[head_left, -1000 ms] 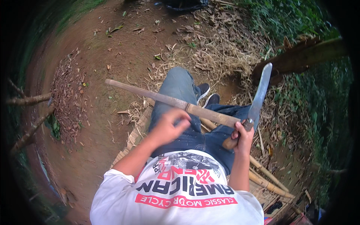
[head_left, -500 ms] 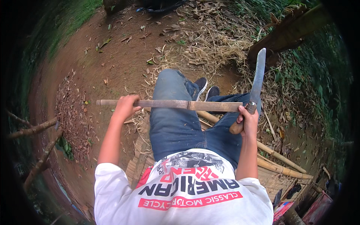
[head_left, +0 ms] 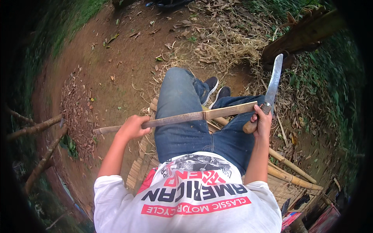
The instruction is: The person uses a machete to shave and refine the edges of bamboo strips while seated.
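Note:
A long split bamboo strip (head_left: 175, 119) lies across above my thighs, its right end higher than its left. My left hand (head_left: 133, 127) is closed round it toward the left end, with a short length sticking out beyond the fist. In my right hand (head_left: 263, 123) is a machete (head_left: 274, 80), gripped by its wooden handle, the broad curved blade pointing up and away from me. The strip's pale right end meets the fingers of my right hand beside the handle; whether they pinch it is hard to see.
I sit on a bamboo-slat bench (head_left: 136, 171), with bamboo poles (head_left: 289, 176) at my right. Dry shavings (head_left: 229, 46) litter the soil ahead. A thick log (head_left: 307, 33) stands far right, and branches (head_left: 37, 130) jut in at left.
The bamboo strip has tilted: its left end dropped with my left hand and its right end rose. My right hand and the machete shifted slightly right and nearer.

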`<state>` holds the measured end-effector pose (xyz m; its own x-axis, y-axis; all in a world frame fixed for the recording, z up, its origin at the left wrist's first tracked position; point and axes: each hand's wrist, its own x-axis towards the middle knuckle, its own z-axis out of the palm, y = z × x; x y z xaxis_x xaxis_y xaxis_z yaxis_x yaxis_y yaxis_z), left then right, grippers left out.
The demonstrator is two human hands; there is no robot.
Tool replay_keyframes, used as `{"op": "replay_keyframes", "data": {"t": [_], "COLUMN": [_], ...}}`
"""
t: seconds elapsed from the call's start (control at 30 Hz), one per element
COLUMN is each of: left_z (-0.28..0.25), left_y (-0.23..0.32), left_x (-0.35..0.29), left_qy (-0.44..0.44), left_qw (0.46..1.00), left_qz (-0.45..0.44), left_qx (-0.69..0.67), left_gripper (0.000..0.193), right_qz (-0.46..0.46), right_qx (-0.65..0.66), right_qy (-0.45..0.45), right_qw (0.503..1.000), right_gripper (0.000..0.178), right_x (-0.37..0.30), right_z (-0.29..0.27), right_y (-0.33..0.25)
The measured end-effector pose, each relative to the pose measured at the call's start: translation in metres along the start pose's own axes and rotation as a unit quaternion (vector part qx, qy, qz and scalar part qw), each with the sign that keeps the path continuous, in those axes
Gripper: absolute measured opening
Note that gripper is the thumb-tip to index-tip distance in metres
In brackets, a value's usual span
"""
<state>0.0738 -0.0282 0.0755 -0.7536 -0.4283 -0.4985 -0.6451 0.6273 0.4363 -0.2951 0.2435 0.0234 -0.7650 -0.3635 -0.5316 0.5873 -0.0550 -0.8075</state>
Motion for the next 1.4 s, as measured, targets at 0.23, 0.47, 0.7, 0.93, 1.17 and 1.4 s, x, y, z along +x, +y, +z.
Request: {"op": "replay_keyframes", "data": {"t": [0.23, 0.47, 0.7, 0.93, 1.17, 1.4], "left_z": [0.008, 0.008, 0.007, 0.026, 0.046, 0.05], "left_y": [-0.009, -0.028, -0.065, -0.061, -0.028, 0.034], "left_x": [-0.003, -0.003, -0.014, -0.023, -0.017, -0.005], "left_qy": [0.053, 0.077, 0.111, 0.077, -0.008, -0.031], "left_qw": [0.998, 0.997, 0.989, 0.996, 0.987, 0.97], "left_qz": [0.017, 0.015, -0.015, -0.04, -0.089, -0.088], "left_qx": [-0.019, -0.007, 0.095, 0.033, -0.137, -0.227], "left_gripper": [0.026, 0.031, 0.047, 0.053, 0.053, 0.047], "right_qz": [-0.008, -0.033, -0.048, -0.121, -0.159, -0.197], "right_qx": [0.02, 0.019, 0.052, -0.07, -0.225, -0.418], "right_qy": [0.015, 0.047, 0.076, 0.11, -0.012, -0.18], "right_qw": [1.0, 0.998, 0.995, 0.984, 0.961, 0.869], "right_gripper": [0.025, 0.023, 0.02, 0.026, 0.018, 0.024], "right_x": [0.016, 0.025, 0.046, 0.035, -0.005, -0.051], "right_z": [-0.011, -0.025, -0.042, -0.023, 0.006, 0.059], "right_y": [-0.001, -0.018, -0.024, -0.023, 0.009, 0.049]}}
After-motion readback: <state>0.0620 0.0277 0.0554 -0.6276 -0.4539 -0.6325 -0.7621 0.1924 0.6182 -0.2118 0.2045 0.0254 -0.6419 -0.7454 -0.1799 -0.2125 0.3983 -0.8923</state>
